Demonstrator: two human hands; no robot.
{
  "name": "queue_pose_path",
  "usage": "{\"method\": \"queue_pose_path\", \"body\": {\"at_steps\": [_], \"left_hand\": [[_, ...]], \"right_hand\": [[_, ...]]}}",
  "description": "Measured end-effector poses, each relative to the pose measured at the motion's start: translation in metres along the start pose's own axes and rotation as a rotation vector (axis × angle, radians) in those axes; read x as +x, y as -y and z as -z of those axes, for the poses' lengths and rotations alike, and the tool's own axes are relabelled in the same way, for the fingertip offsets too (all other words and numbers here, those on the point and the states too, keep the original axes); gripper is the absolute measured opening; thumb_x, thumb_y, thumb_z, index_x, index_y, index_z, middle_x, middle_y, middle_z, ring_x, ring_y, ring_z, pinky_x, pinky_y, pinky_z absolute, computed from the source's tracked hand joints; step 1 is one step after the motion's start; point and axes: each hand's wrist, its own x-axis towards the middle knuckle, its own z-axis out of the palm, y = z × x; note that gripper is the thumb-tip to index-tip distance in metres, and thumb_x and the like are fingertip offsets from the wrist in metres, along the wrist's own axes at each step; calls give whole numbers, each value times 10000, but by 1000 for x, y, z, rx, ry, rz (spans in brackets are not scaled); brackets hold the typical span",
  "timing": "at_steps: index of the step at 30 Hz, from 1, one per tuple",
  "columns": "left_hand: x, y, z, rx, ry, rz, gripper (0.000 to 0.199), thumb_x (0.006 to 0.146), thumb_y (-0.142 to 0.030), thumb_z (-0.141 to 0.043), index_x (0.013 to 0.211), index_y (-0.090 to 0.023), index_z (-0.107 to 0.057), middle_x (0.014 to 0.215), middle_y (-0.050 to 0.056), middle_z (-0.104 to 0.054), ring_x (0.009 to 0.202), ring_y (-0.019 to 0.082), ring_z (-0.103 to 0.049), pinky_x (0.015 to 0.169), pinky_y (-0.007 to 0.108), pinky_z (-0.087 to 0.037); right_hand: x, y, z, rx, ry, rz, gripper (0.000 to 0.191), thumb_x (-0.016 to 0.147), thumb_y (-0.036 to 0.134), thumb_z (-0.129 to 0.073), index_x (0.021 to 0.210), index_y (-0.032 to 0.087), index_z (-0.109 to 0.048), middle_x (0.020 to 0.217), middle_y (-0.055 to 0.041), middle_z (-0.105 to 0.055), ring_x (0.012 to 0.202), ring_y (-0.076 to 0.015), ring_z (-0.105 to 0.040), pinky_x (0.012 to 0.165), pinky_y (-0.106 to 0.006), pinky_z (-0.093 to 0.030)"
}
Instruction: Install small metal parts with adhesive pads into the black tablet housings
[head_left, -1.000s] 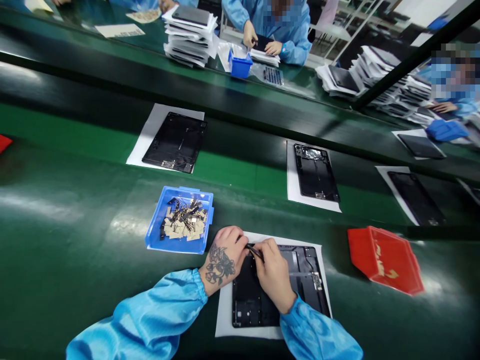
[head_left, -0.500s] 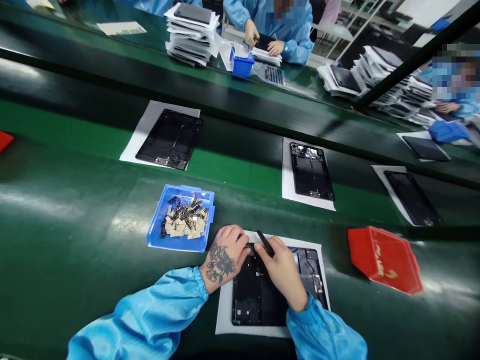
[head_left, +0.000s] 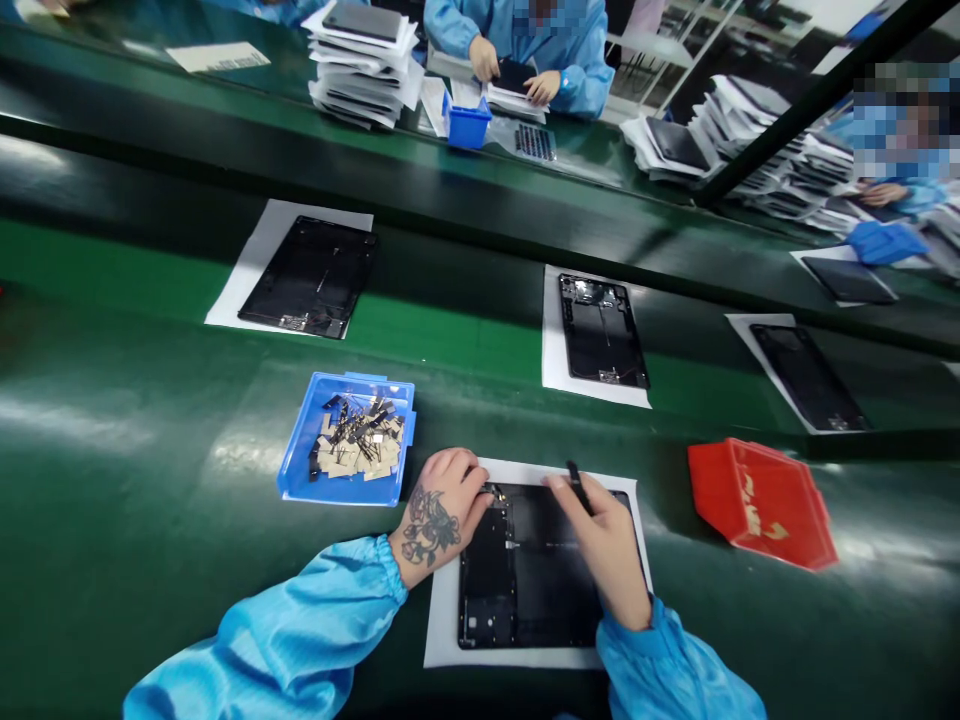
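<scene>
A black tablet housing (head_left: 555, 590) lies open on a white sheet (head_left: 442, 640) in front of me. My left hand (head_left: 442, 515) is at the housing's upper left corner, its fingers curled together beside a small metallic part; whatever is between the fingertips is hidden. In my right hand (head_left: 604, 535) is a slim black pen-shaped tool (head_left: 577, 485), gripped between thumb and fingers above the housing's upper right. The tool's lower end is hidden by the hand. Left of the housing, a blue bin (head_left: 289, 480) holds many small black cables with beige tabs.
A red bin (head_left: 765, 505) stands to the right. Beyond, tablet housings on white sheets (head_left: 307, 275) (head_left: 604, 330) (head_left: 810, 375) lie along a green belt (head_left: 450, 345). Across it, a co-worker (head_left: 517, 60) handles a black tablet near a stack of tablets and papers (head_left: 360, 70).
My right hand has moved right with the black tool, away from my left hand, uncovering more of the housing's middle. The left hand stays at the corner. The whole view has shifted slightly.
</scene>
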Motion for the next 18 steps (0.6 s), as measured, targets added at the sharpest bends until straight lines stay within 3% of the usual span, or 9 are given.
{"method": "queue_pose_path", "body": {"at_steps": [3, 6, 8, 11, 15, 18], "left_hand": [[0, 0, 0, -8, -5, -6, 124, 886, -251, -525, 975, -184, -579, 1022, 69, -546, 1029, 245, -488, 919, 423, -403], [-1, 0, 0, -14, -16, -5, 126, 885, -249, -524, 980, -188, -580, 1019, 68, -547, 1031, 248, -488, 918, 433, -405], [-1, 0, -1, -10, -16, 0, 123, 883, -242, -528, 976, -184, -581, 1019, 69, -547, 1029, 246, -489, 915, 433, -410], [-2, 0, 0, -11, -17, -6, 121, 879, -227, -530, 977, -180, -583, 1013, 70, -550, 1038, 244, -489, 922, 432, -412], [-1, -1, 2, -26, -15, -13, 129, 884, -211, -514, 984, -177, -588, 1003, 73, -558, 1064, 246, -489, 942, 435, -408], [-1, -1, 4, -35, -9, -9, 135, 880, -199, -515, 987, -172, -593, 1006, 75, -564, 1072, 243, -490, 948, 429, -407]], "right_hand": [[0, -8, 8, 225, -31, -22, 347, 844, 494, -602, 790, 172, -718, 893, -56, -622, 855, -220, -610, 721, -301, -506], [-2, -12, 11, 162, -16, -4, 379, 863, 508, -572, 792, 184, -755, 816, -60, -661, 803, -222, -628, 777, -359, -519], [-4, -11, 10, 117, 2, -5, 412, 877, 527, -541, 803, 190, -766, 765, -65, -690, 722, -218, -639, 707, -359, -538], [-7, -9, 7, 236, 27, -8, 395, 860, 535, -567, 847, 191, -761, 786, -67, -706, 621, -189, -641, 600, -319, -557], [-12, -3, 1, 389, 140, -64, 252, 804, 414, -698, 954, 213, -729, 723, -15, -665, 601, -150, -640, 617, -273, -577], [-15, 0, -1, 405, 184, -69, 216, 833, 341, -682, 1019, 235, -707, 826, -19, -647, 646, -140, -636, 606, -267, -591]]}}
